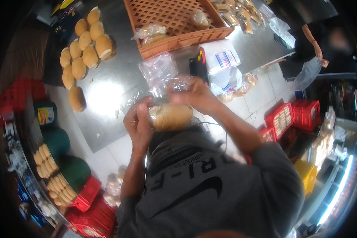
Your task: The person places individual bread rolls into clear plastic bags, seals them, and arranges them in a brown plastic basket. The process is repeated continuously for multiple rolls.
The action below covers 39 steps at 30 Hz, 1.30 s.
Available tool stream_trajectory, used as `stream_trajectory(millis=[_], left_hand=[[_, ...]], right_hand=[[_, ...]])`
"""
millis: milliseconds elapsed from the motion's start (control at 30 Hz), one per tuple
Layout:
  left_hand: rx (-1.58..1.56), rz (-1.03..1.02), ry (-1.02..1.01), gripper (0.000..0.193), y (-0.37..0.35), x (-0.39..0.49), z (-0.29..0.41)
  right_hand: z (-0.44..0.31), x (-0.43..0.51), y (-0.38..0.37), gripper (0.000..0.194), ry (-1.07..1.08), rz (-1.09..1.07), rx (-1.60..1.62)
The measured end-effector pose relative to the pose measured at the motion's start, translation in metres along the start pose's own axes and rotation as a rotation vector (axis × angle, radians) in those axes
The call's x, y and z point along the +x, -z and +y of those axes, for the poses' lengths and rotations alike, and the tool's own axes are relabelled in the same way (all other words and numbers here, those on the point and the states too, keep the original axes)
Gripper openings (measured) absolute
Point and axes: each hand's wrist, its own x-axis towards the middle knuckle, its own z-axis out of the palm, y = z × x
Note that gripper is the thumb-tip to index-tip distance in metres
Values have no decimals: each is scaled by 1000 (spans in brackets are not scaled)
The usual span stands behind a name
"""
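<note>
Close to my body is a clear plastic bag with a sliced bread loaf (pixel 171 118) inside. My left hand (pixel 139 120) grips the bag at its left end, thumb on top. The right hand (pixel 195 93), partly blurred, pinches the gathered plastic above the loaf, with its fingers bent in. Just beyond my hands lies a stack of clear plastic bags (pixel 159 67) on the steel table (pixel 107 125). Right of the stack stands a black tool with a red and yellow disc (pixel 200 64); its exact kind is unclear.
Several unwrapped loaves (pixel 84 56) lie at the table's left. A brown plastic crate (pixel 181 41) holding bagged bread sits at the back, beside white printed packs (pixel 223 56). At right a co-worker's hands (pixel 319 55) hold a plastic bag. Red crates (pixel 90 218) stand on the floor.
</note>
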Motion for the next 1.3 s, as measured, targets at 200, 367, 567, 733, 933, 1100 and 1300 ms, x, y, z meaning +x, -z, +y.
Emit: stream_trajectory(millis=[200, 367, 567, 733, 933, 1100, 1300], left_hand=[[-119, -196, 5, 34, -13, -5, 2], [143, -509, 229, 30, 14, -15, -4], [286, -759, 337, 30, 50, -30, -61], [663, -757, -18, 43, 72, -37, -121], [602, -599, 32, 45, 54, -11, -107], [-125, -426, 154, 45, -27, 1, -1], [-843, -298, 472, 50, -28, 9, -3]], right_hand=[[-13, -1, -10, 26, 288, -77, -493], [-1, -1, -17, 18, 447, -229, -399], [-5, -9, -22, 22, 432, -488, -602], [-6, -3, -43, 19, 524, -539, -864], [-36, 3, -50, 26, 515, -478, -1018], [-57, -16, 2, 68, 493, -379, -786], [-45, -42, 36, 97, 746, -378, -1074]])
